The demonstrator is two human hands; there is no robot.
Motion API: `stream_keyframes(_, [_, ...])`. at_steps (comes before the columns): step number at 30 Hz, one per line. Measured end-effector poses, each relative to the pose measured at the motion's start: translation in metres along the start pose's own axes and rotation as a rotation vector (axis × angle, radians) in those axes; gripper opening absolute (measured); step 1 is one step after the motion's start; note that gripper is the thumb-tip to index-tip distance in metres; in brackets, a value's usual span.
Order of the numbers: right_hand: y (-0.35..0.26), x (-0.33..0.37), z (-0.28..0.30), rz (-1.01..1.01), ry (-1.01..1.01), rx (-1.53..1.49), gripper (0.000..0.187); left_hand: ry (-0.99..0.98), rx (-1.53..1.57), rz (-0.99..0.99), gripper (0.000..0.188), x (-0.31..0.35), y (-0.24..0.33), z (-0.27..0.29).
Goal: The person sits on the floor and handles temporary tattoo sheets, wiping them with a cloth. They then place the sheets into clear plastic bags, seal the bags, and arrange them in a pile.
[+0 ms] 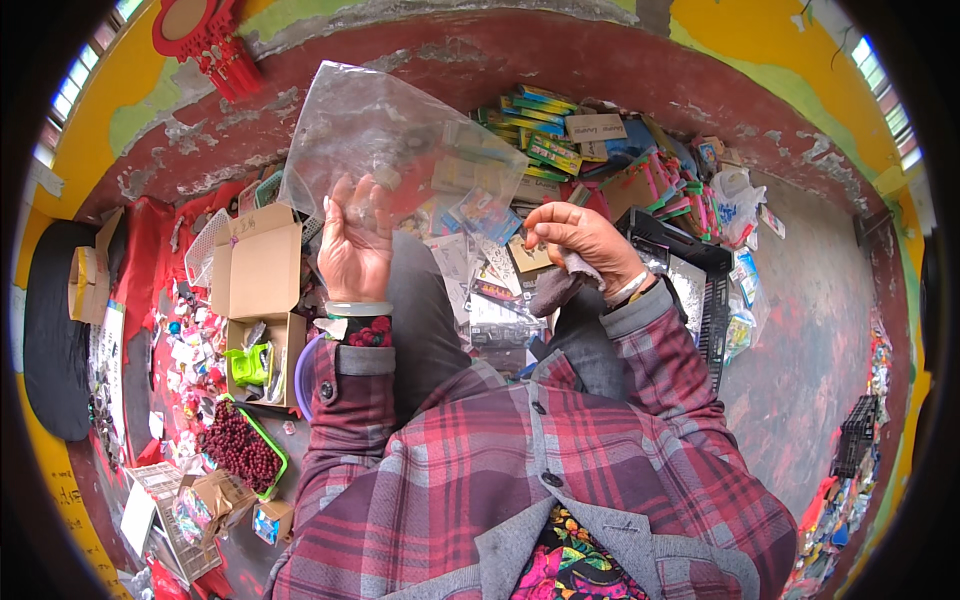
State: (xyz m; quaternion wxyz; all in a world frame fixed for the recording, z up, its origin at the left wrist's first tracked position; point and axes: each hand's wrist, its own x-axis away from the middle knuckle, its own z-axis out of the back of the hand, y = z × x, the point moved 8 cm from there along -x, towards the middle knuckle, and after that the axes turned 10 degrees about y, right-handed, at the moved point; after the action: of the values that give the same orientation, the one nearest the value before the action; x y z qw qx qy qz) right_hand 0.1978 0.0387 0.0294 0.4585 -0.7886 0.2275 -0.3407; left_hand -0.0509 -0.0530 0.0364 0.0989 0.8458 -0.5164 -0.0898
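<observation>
Clear plastic sheet [400,138] held by left hand [356,245], extending beyond it; right hand [590,243] clutches grey cloth [562,288].

Clear sheet [335,125] — unfolded; grey cloth [564,287] — bunched.

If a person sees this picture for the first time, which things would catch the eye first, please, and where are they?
Probably first the large clear plastic sheet at the left hand, upper left of centre, with a grey cloth in the right hand. Then the red tasselled ornament at the top left, and the bright green tray of small dark red balls at the lower left.
</observation>
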Motion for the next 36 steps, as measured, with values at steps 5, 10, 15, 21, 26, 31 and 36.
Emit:
stream_keyframes(5, [0.012,-0.011,-0.006,-0.003,0.086,-0.012,0.052,0.065,0.113,0.025,0.031,-0.001,-0.006,0.005])
stream_keyframes(10, [0.025,-0.019,-0.019,-0.079,0.066,-0.155,0.068,0.051,0.104,0.135,0.029,0.005,-0.023,-0.007])
stream_keyframes(15, [0.035,-0.027,-0.008,-0.119,0.1,-0.244,0.058,-0.037,0.114,0.216,0.029,0.009,-0.033,-0.016])
stream_keyframes(21, [0.031,-0.023,-0.002,-0.047,0.033,-0.174,0.011,-0.066,-0.047,0.095,0.032,0.008,-0.023,-0.02])
stream_keyframes(26, [0.003,-0.016,0.004,0.119,0.132,-0.112,0.009,0.059,-0.281,-0.094,0.039,0.003,-0.009,-0.013])
stream_keyframes(31, [-0.022,-0.007,0.003,0.364,0.227,0.033,0.011,0.088,-0.319,-0.098,0.043,-0.002,-0.014,0.001])
stream_keyframes(36, [-0.056,0.018,-0.004,0.533,0.354,0.133,0.014,0.292,-0.494,0.139,0.059,0.0,-0.035,0.025])
